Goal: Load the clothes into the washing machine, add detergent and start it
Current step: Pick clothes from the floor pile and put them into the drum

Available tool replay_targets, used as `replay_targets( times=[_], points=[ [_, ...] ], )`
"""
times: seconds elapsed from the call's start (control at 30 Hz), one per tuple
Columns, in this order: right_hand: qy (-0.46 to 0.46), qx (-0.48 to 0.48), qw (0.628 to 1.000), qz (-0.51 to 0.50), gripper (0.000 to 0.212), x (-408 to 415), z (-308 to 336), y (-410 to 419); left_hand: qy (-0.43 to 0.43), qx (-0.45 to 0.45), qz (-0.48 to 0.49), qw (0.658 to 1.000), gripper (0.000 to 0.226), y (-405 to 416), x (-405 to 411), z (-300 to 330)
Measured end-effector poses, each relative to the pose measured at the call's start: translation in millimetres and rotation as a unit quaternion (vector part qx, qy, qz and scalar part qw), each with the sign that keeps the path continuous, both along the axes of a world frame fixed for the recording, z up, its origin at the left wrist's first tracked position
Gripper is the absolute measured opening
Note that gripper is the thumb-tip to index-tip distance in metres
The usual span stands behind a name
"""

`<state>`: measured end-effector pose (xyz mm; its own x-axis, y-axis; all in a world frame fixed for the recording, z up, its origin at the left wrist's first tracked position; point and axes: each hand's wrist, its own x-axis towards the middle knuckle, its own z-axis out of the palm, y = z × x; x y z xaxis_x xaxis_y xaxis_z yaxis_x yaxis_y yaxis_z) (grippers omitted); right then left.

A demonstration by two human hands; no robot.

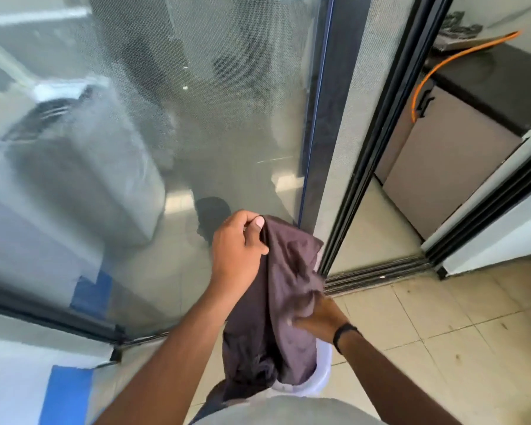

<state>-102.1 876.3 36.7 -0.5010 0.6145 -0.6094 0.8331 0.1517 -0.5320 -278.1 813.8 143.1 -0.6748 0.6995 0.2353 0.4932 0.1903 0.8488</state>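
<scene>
A dark purple-grey garment [284, 289] hangs in front of me. My left hand [238, 248] pinches its top edge between thumb and fingers and holds it up. My right hand [321, 317], with a black band on the wrist, grips the cloth lower down, and its fingers are buried in the folds. The garment's lower end drops into a white basket [321, 380] on the floor, mostly hidden by the cloth. A white top-loading washing machine [83, 161] shows blurred behind the mesh screen on the left.
A sliding mesh screen door [196, 118] fills the left and centre, with its dark frame [359, 154] and floor track [377, 273] to the right. Past the opening stands a counter with cabinets [442, 167] and an orange hose [448, 61]. Beige tiles [442, 332] cover the floor.
</scene>
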Motion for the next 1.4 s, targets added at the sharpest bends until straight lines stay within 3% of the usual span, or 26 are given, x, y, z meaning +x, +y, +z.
replay_targets(
  times=[0.07, 0.1, 0.13, 0.27, 0.37, 0.43, 0.47, 0.53, 0.57, 0.67, 0.8, 0.9, 0.93, 0.97, 1.03, 1.1, 1.2, 1.3, 1.4],
  points=[
    [-0.034, -0.038, 0.999, 0.016, 0.111, 3, -39, -8, -0.033, 0.033, -0.012, 0.999, 0.017, -2, 11, 20],
    [-0.028, -0.046, 0.998, 0.018, 0.109, 4, -64, -9, -0.041, 0.054, -0.014, 0.998, 0.016, -3, 15, 30],
    [-0.021, -0.053, 0.998, 0.012, 0.099, 3, -77, -10, -0.043, 0.073, -0.013, 0.996, 0.016, -4, 18, 39],
    [0.123, -0.088, 0.987, -0.051, 0.020, -9, -69, -5, -0.047, 0.104, 0.031, 0.993, 0.016, -12, 9, 54],
    [0.191, -0.098, 0.973, -0.079, 0.023, -19, -59, 6, -0.088, 0.079, 0.086, 0.989, 0.020, -24, -1, 42],
    [0.206, -0.133, 0.966, -0.079, 0.005, -23, -47, 5, -0.110, 0.069, 0.106, 0.986, 0.021, -32, 2, 35],
    [0.198, -0.141, 0.969, -0.049, 0.021, -26, -42, 3, -0.116, 0.069, 0.110, 0.985, 0.020, -34, 6, 33],
    [0.124, -0.128, 0.982, 0.065, 0.081, -33, -39, -7, -0.114, 0.076, 0.105, 0.985, 0.018, -35, 16, 35],
    [0.087, -0.084, 0.984, 0.130, 0.091, -36, -42, -14, -0.112, 0.086, 0.100, 0.985, 0.017, -33, 21, 38],
    [0.045, 0.034, 0.984, 0.170, 0.036, -45, -53, -22, -0.110, 0.136, 0.101, 0.979, 0.016, -29, 31, 51],
    [0.057, 0.129, 0.977, 0.159, 0.032, -50, -53, -5, -0.125, 0.101, 0.111, 0.981, 0.017, -36, 8, 42],
    [0.049, 0.187, 0.968, 0.163, 0.042, -52, -54, 24, -0.100, -0.049, 0.088, 0.990, 0.022, -49, -16, -3],
    [0.059, 0.197, 0.968, 0.148, 0.034, -53, -39, 33, -0.085, -0.116, 0.076, 0.987, 0.026, -53, -19, -22],
    [0.095, 0.204, 0.965, 0.137, 0.024, -57, -22, 38, -0.081, -0.168, 0.061, 0.981, 0.031, -58, -20, -38],
    [0.162, 0.201, 0.949, 0.182, 0.040, -66, 37, 33, -0.097, -0.228, 0.023, 0.969, 0.041, -64, -15, -70],
    [0.278, 0.162, 0.927, 0.193, 0.029, -72, 89, 19, -0.139, -0.237, -0.005, 0.961, 0.039, -65, -4, -82],
    [0.400, 0.085, 0.889, 0.207, 0.029, -78, 135, -3, -0.165, -0.231, -0.006, 0.959, 0.036, -62, 5, -82],
    [0.555, -0.080, 0.821, 0.104, 0.027, -74, 155, -12, -0.161, -0.170, 0.037, 0.971, 0.050, -56, 2, -76],
    [0.605, -0.126, 0.786, 0.024, 0.021, -64, 151, 1, -0.088, -0.168, 0.046, 0.981, 0.030, -47, 1, -69]
  ],
)
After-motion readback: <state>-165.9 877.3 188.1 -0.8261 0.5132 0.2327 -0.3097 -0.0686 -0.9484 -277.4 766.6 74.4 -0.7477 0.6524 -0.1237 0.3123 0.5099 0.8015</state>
